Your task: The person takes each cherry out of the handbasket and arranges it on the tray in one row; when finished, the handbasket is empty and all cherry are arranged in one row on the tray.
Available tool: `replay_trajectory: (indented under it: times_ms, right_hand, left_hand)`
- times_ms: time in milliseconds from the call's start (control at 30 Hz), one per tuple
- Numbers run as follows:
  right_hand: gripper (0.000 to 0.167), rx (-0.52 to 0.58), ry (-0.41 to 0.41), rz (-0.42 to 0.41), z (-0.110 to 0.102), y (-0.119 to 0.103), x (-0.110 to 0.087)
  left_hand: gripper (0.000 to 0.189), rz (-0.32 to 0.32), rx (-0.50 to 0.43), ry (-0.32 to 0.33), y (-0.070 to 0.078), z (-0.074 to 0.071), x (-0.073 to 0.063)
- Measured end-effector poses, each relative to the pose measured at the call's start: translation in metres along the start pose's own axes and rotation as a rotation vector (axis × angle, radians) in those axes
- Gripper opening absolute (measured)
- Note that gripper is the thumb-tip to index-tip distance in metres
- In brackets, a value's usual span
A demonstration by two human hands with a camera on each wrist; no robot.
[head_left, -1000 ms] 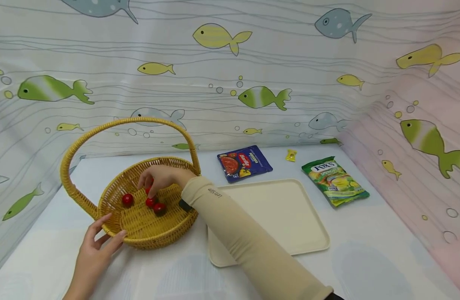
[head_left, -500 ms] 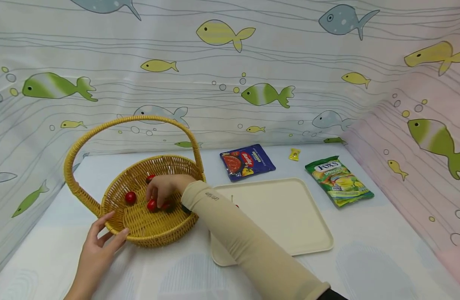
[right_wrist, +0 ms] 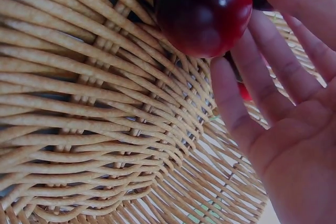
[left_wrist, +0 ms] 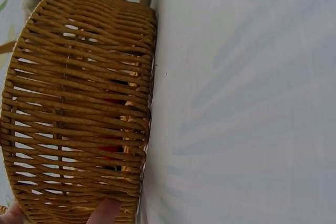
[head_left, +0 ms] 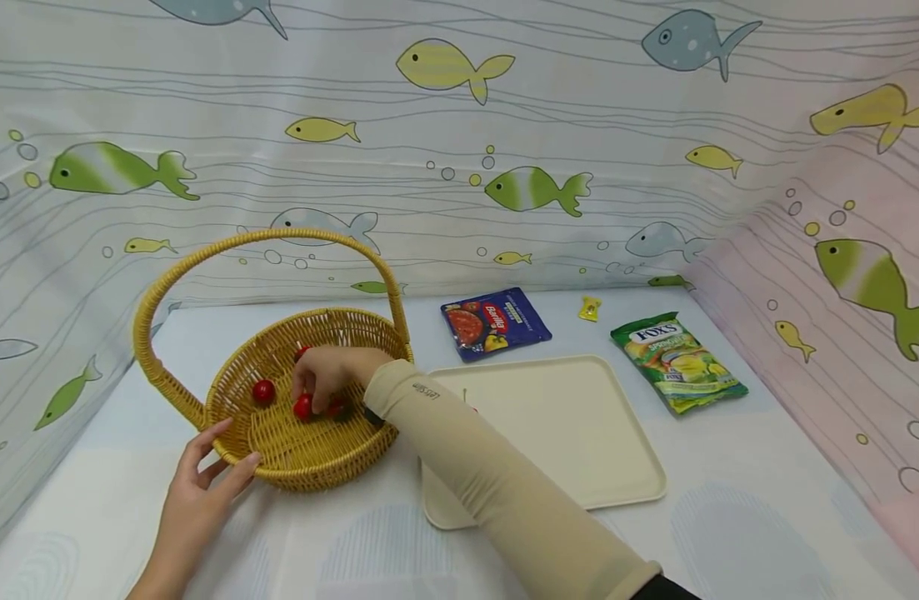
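Observation:
My left hand (head_left: 198,496) lies at the near left rim of a yellow wicker basket (head_left: 320,477), its thumb and fingers spread against it. In the left wrist view one fingertip (left_wrist: 105,211) touches the woven wall. My right hand (head_left: 326,375) reaches down inside the basket and pinches a red cherry (head_left: 303,408) between thumb and fingers. A dark red cherry (right_wrist: 205,11) fills the foreground of the right wrist view, right by the fingertips. Another cherry (head_left: 263,392) lies apart at the left, and one more (head_left: 301,353) shows behind the hand.
A cream tray (head_left: 564,450) stands right of the basket, partly under my right sleeve; a cherry stem (head_left: 464,395) shows on it. Behind lie a blue Barilla pouch (head_left: 496,323) and a small yellow wrapped candy (head_left: 590,308). A green Fox's bag (head_left: 678,362) lies farther right.
My right hand has shifted from the cherry farther back to the one nearer the basket's middle, then held still. My left hand stays at the rim; the view has shifted slightly.

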State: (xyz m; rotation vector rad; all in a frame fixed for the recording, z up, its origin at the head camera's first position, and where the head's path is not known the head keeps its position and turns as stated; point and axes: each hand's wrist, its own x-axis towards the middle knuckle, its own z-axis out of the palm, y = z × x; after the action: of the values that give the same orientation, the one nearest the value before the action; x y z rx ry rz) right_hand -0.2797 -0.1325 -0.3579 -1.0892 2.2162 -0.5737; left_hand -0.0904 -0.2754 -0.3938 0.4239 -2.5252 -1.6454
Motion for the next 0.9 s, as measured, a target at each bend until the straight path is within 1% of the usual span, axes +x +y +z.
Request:
replay_trajectory:
  times_ms: [133, 200, 400, 500, 633, 900]
  right_hand:
    - [0.027, -0.014, 0.034, 0.009, 0.000, -0.003, 0.001]
    - [0.026, -0.030, 0.046, -0.004, -0.003, -0.006, 0.000]
    - [0.025, -0.032, 0.073, -0.102, -0.021, -0.012, -0.012]
    - [0.026, -0.030, 0.091, -0.136, -0.030, -0.015, -0.024]
    - [0.025, -0.035, 0.104, -0.186, -0.039, -0.019, -0.041]
    - [0.025, -0.064, 0.138, -0.273, -0.044, -0.027, -0.081]
  left_hand:
    - [0.072, 0.008, 0.007, 0.004, 0.000, -0.001, 0.000]
    - [0.072, 0.011, 0.010, 0.004, 0.000, -0.001, 0.000]
    - [0.071, 0.022, 0.001, -0.001, 0.000, -0.001, 0.000]
    - [0.072, 0.027, 0.005, -0.007, 0.001, 0.001, 0.000]
    - [0.074, 0.012, 0.029, -0.008, 0.002, 0.001, -0.001]
    - [0.075, -0.001, 0.016, 0.000, -0.001, 0.001, 0.000]
